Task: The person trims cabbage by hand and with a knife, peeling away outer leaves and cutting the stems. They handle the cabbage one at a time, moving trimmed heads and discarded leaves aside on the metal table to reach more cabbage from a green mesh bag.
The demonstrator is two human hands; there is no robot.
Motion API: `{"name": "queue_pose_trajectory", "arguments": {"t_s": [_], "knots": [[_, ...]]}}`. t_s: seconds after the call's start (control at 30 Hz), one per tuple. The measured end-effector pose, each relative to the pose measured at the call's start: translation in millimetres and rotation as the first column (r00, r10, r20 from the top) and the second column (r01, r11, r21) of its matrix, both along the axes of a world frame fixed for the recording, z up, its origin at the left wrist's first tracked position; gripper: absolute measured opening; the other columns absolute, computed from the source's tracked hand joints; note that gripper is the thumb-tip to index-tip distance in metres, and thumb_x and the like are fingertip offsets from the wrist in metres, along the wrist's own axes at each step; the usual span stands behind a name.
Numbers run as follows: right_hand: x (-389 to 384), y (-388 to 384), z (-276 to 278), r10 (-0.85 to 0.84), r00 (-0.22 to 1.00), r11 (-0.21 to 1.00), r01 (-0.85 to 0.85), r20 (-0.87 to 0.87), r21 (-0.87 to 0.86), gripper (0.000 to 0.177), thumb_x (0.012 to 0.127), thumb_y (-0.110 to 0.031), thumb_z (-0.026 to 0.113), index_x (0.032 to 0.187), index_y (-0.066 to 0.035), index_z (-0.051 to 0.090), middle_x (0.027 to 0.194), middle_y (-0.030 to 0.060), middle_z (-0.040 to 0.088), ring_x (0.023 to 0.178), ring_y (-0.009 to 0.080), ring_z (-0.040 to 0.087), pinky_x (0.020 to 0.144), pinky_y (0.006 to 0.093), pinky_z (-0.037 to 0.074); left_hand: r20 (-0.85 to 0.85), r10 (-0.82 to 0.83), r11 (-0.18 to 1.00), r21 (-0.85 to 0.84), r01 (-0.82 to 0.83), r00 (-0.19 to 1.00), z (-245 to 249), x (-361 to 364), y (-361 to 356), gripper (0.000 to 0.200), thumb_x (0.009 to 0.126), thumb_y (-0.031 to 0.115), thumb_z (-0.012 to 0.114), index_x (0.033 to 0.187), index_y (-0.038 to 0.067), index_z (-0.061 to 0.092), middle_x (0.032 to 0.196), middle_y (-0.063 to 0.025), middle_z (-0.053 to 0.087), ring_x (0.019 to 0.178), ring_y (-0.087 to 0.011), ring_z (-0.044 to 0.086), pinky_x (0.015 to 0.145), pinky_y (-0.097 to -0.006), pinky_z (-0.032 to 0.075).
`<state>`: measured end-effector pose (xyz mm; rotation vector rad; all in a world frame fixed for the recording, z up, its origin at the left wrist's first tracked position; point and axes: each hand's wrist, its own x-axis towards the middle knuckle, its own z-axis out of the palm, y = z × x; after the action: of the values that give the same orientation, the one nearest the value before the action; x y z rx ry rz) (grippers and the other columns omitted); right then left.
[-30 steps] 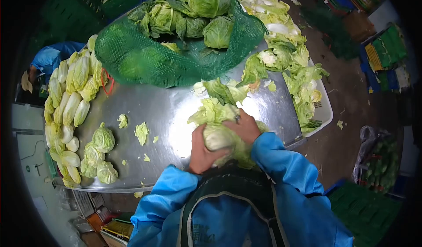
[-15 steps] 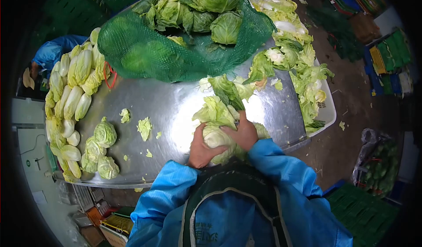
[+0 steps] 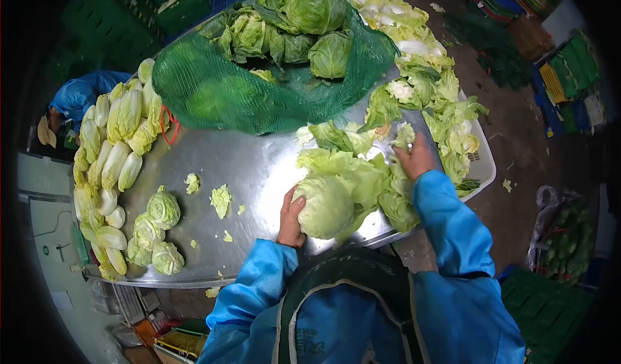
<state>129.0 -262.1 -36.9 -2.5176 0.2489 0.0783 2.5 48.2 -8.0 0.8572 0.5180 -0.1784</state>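
Note:
A pale round cabbage [image 3: 325, 207] rests near the front edge of the metal table [image 3: 207, 150]. Curled around its left side is my left hand [image 3: 291, 218], fingers on the cabbage. Out to the right, my right hand [image 3: 414, 157] pinches a small pale leaf piece [image 3: 404, 135]. Loose outer leaves [image 3: 356, 176] spread between the two hands, touching the cabbage's right side.
A green mesh bag [image 3: 259, 105] with cabbages [image 3: 315, 8] lies at the back. Napa cabbages [image 3: 113, 163] line the left edge; small trimmed heads [image 3: 163, 210] sit beside them. Leaves fill a white crate [image 3: 482, 163] at right. Another person [image 3: 84, 92] is at far left.
My right hand has left the cabbage and moved right and away with a leaf piece. The cabbage shows more bare, its leaves spread to the right. My left hand stays on it.

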Motion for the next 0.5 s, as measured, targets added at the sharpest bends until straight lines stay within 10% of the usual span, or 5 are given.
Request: {"name": "queue_pose_trajectory", "arguments": {"t_s": [0.23,0.33,0.5], "knots": [[-77,110,87,0.346,0.911,0.646,-0.405,0.226,0.647,0.096,0.066,-0.038,0.082,0.141,-0.002,0.032,0.138,0.0217,0.041,0.094,0.0250,0.064,0.082,0.0346,0.051,-0.121,-0.090,0.963,-0.264,0.056,0.988,39,40,-31,0.065,0.090,0.058,0.040,0.133,0.009,0.045,0.129,-0.0127,0.053,0.116,-0.0288,0.054,0.099,-0.0438,0.043],[-75,119,111,0.426,0.904,0.860,-0.393,-0.033,0.324,0.090,0.068,-0.042,0.078,0.140,-0.009,0.036,0.141,0.0233,0.038,0.099,0.0341,0.063,0.084,0.0385,0.051,-0.272,-0.169,0.932,-0.356,0.064,0.947,40,38,-30,0.072,0.088,0.068,0.036,0.135,0.013,0.044,0.130,-0.0123,0.052,0.117,-0.0304,0.052,0.097,-0.0522,0.043],[-64,106,53,0.410,0.878,0.826,-0.473,0.249,0.308,0.051,0.079,-0.035,0.069,0.119,-0.005,0.060,0.118,0.0264,0.058,0.111,0.0397,0.056,0.088,0.0418,0.049,-0.335,-0.262,0.903,-0.415,0.108,0.905,23,31,-31,0.072,0.087,0.071,0.031,0.137,0.020,0.040,0.136,-0.0102,0.046,0.123,-0.0317,0.046,0.098,-0.0590,0.036]]}}
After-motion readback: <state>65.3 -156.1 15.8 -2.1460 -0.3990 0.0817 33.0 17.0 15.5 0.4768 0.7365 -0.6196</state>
